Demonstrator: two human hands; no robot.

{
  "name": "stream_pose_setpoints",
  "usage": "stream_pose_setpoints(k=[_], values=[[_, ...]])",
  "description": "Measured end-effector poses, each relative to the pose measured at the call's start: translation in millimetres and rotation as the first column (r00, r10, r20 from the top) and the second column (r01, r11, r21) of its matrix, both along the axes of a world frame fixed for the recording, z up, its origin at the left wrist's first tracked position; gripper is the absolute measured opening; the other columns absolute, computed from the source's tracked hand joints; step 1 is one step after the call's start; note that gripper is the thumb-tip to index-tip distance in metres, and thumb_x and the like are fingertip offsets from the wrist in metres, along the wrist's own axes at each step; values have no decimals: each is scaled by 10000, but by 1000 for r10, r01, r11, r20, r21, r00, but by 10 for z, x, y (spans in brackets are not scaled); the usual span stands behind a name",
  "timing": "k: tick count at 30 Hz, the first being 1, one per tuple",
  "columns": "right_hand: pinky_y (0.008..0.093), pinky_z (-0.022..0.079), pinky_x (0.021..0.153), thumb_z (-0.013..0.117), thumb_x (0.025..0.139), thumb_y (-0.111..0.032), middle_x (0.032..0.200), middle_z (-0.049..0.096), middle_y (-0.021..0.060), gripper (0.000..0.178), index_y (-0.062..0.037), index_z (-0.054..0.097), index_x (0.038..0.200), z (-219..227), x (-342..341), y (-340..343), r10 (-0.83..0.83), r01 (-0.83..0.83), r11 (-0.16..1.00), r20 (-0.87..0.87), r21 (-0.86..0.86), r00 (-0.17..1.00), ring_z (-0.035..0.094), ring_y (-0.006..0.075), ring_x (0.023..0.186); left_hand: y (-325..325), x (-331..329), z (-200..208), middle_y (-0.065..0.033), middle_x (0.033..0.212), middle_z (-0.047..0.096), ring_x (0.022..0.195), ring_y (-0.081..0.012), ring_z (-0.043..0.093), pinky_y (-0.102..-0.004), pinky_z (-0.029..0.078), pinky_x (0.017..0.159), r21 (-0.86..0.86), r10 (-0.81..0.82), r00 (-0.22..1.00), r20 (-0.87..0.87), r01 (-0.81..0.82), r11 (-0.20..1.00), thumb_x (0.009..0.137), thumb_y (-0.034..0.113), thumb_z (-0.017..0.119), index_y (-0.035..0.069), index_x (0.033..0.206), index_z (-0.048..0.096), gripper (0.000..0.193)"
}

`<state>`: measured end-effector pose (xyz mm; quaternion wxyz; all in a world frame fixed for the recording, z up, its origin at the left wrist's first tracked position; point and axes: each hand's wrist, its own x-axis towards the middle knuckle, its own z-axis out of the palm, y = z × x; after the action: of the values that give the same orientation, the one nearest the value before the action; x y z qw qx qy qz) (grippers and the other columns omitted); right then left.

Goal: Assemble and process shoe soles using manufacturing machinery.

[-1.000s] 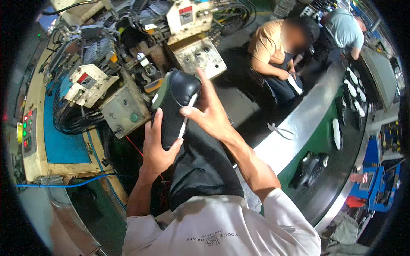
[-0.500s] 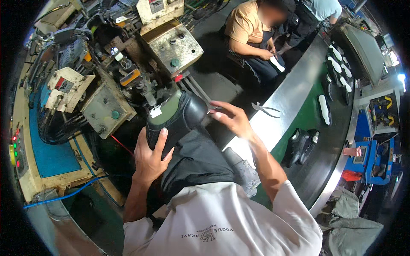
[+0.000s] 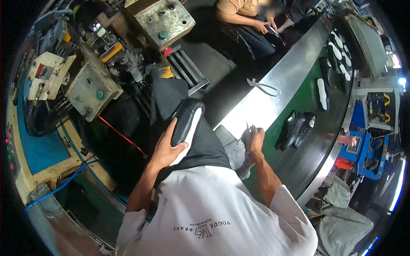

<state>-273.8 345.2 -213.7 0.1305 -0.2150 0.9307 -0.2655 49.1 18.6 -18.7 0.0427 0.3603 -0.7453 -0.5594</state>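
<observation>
My left hand (image 3: 165,149) is wrapped round a black shoe (image 3: 183,123), with its thumb on the white underside. The shoe lies tilted above my lap, its white bottom strip (image 3: 193,128) turned to the right. My right hand (image 3: 255,141) is closed at the near end of the shiny metal ledge (image 3: 273,91), beside a grey cloth (image 3: 228,145). A small dark tip shows by its fingers, too little to name. Farther up the ledge lies a pair of pliers (image 3: 262,87), apart from both hands.
Machines with metal control boxes (image 3: 92,91) stand at left. A blue hose (image 3: 70,190) crosses low at left. Black shoes (image 3: 294,130) sit on the green and black conveyor (image 3: 305,160) at right, with several white-bottomed ones (image 3: 337,55) farther off. A co-worker (image 3: 243,25) sits beyond.
The shoe has come down toward my lap and turned to show its white bottom. My right hand has left the shoe and moved down and right to the ledge. The whole view has shifted.
</observation>
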Motion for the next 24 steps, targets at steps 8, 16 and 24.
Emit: stream_pose_setpoints(k=[8, 16, 24], values=[[293, 437, 579, 708, 1044, -192, 857, 618, 1, 479, 39, 585, 1445, 1549, 90, -1199, 255, 104, 931, 830, -349, 496, 533, 131, 653, -56, -23, -85, -355, 1443, 589, 1317, -506, 613, -521, 490, 1129, 42, -75, 989, 128, 71, 997, 921, 330, 843, 204, 1761, 186, 1074], [602, 578, 671, 752, 835, -123, 804, 706, 196, 271, -27, 579, 1020, 1085, 512, -2039, 668, -651, 742, -108, 159, 736, 722, 480, 720, -66, -181, 29, -366, 1457, 572, 1344, -523, 594, -522, 476, 1150, 33, -133, 963, 237, 128, 991, 898, 326, 848, 210, 1766, 183, 1100], [498, 564, 655, 726, 851, -58, 820, 696, 246, 274, 3, 598, 1085, 2205, 713, -2605, 382, -405, 716, -167, -568, 909, 719, 454, 728, 18, 93, -172, -303, 1653, 462, 1506, -436, 498, -456, 420, 1227, 138, 34, 997, -71, -24, 990, 941, 250, 830, 102, 1743, 249, 1002]])
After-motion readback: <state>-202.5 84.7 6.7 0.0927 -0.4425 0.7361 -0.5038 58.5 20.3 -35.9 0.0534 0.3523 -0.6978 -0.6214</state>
